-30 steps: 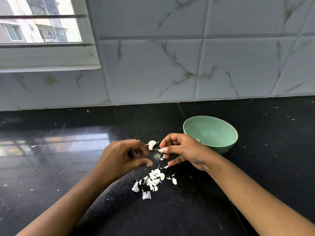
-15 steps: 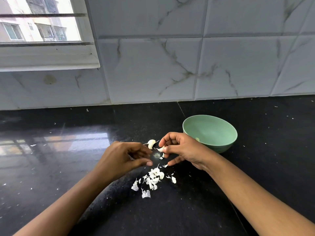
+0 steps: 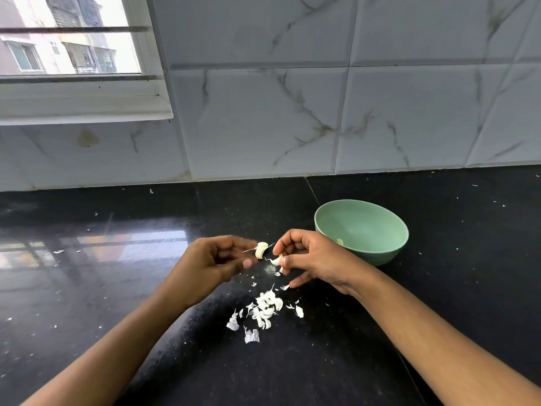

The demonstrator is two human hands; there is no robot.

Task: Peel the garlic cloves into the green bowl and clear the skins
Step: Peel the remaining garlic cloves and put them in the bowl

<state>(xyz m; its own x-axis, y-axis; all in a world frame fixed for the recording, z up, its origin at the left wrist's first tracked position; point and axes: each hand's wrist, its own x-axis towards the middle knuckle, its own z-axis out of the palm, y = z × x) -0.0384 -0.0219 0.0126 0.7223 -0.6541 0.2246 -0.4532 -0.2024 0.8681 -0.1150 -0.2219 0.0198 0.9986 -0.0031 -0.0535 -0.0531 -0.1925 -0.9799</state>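
Black glossy worktop (image 3: 87,288) under a marble-tile wall, window above the back-left corner. Right of centre sits the green bowl (image 3: 369,224), nearer the back edge than both hands, with one peeled clove (image 3: 339,241) showing low against its left wall. On my right hand (image 3: 313,259), thumb and forefinger are clamped on a small white piece (image 3: 276,261); can't tell if it's clove or just skin. On my left hand (image 3: 210,268) the fingers are curled and the tips blurred, so can't tell if they grip anything. The garlic clove (image 3: 261,249) is between the two sets of fingertips, just left of the bowl; held or lying on the worktop, can't tell. Its long axis runs roughly back edge to front edge, slightly curved, fat end toward the back, with skin wisps sticking out left and right. Toward the front edge from it lies the skin pile (image 3: 265,310), with scraps scattered wider. Risks, my read: left fingertips nudge the clove and it skids on the gloss; the pinched piece is tiny, so a weak grip drops it; skins are light, so a fast sweep scatters them or flicks some into the bowl.
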